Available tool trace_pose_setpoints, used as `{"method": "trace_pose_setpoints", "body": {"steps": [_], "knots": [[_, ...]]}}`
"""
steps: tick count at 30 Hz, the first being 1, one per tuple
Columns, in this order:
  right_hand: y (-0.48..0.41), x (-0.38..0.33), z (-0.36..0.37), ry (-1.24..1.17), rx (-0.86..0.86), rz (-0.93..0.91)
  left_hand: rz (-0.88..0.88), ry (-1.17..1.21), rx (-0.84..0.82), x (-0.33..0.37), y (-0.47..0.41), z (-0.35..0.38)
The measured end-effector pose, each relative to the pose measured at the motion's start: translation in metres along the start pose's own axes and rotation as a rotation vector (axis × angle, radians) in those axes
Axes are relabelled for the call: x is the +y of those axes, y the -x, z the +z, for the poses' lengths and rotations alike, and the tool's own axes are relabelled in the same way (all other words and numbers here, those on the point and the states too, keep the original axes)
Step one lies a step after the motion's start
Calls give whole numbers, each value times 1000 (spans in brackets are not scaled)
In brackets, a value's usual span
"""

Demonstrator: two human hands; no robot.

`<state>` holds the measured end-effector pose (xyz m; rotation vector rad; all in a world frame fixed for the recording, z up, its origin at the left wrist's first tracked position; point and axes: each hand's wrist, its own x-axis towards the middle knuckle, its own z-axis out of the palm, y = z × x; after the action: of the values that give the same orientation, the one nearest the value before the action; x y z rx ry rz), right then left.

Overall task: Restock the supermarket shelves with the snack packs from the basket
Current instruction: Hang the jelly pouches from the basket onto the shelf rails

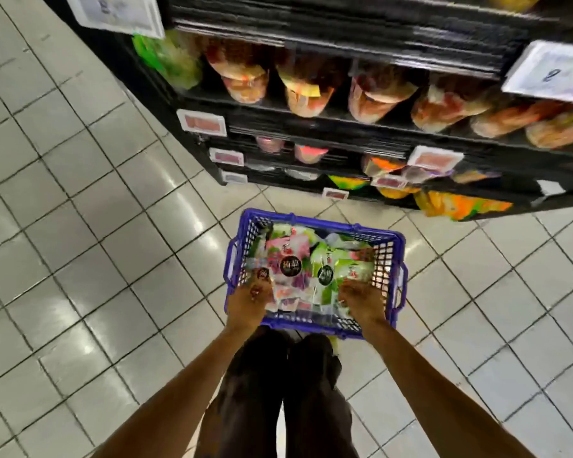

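Note:
A blue plastic basket (398,256) stands on the tiled floor in front of my legs. It holds several snack packs: pink ones (286,259) on the left side and green ones (353,269) on the right. My left hand (249,300) reaches in at the near left and its fingers rest on the pink packs. At the near right my right hand (361,300) lies on the green packs. Whether either hand has closed on a pack is unclear. Black shelves (361,125) with rows of bagged snacks rise just beyond the basket.
Price tags (201,123) hang on the shelf edges, and a large white label (551,72) sticks out at the upper right. Orange and green bags (457,204) fill the lowest shelf. Grey floor tiles (80,226) spread to the left and right.

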<state>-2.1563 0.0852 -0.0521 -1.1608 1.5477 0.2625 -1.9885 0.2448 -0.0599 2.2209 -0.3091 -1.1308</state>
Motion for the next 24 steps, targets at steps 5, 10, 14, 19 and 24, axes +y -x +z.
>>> {"method": "trace_pose_setpoints", "body": {"steps": [5, 10, 14, 19, 24], "knots": [[-83, 41, 57, 183, 31, 20, -192, -36, 14, -76, -62, 42], [-159, 70, 110, 296, 52, -55, -278, -233, -17, -132, -130, 82], [-200, 79, 145, 323, 80, -64, -285, -244, 67, -148, -160, 104], [-218, 82, 159, 184, 3, -28, -328, -286, 77, -152, -177, 117], [-212, 90, 130, 89, 1, -21, -355, -469, -20, -156, -170, 118]]}}
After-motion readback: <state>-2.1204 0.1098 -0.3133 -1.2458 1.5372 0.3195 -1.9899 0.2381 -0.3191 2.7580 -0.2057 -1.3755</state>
